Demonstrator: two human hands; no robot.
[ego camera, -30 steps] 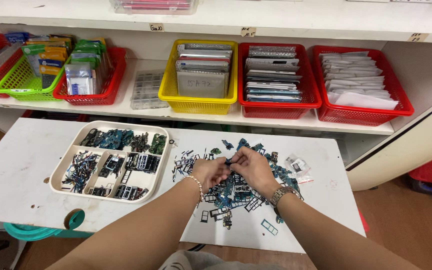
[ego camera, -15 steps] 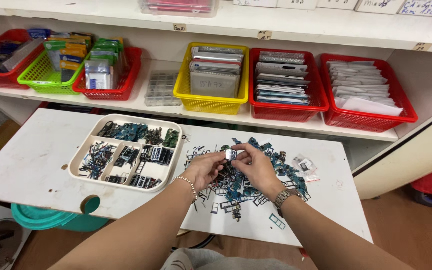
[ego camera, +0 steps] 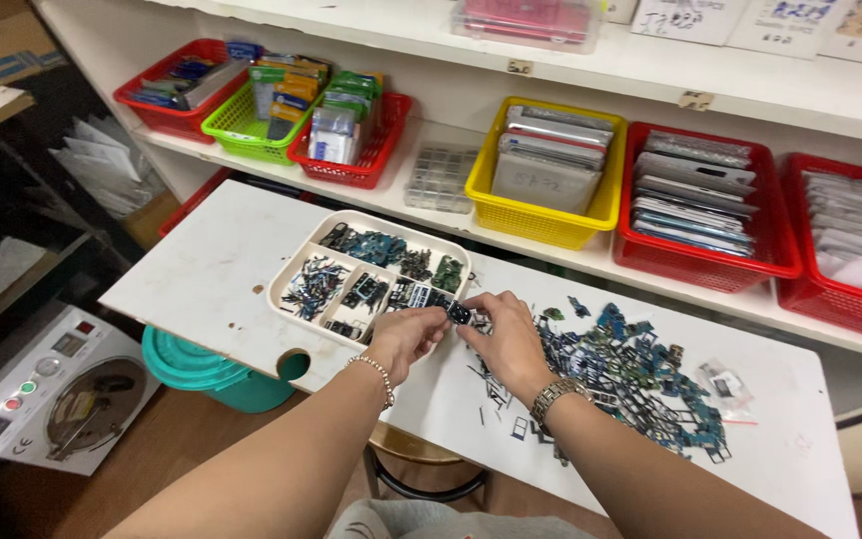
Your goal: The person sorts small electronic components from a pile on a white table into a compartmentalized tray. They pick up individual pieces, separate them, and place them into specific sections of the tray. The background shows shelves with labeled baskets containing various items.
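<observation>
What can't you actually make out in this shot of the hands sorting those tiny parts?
Head view only:
- The small dark part between both hands: too small to identify.
- Left hand and right hand: fingertips overlap, so the grip is unclear.
- Pile of loose parts: partly hidden by the right hand.
- Rightmost red basket: cut off by the frame edge.

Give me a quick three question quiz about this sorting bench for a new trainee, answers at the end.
1. True or false: both hands pinch one small dark part at the edge of the compartment tray.
2. Which wrist wears the metal watch: A, the left, or B, the right?
3. Fill in: the loose pile of small parts lies on the white table to the ____ of the tray.

Key:
1. True: the left hand and the right hand meet on it.
2. B; the left wrist has a bead bracelet.
3. Right.
</observation>
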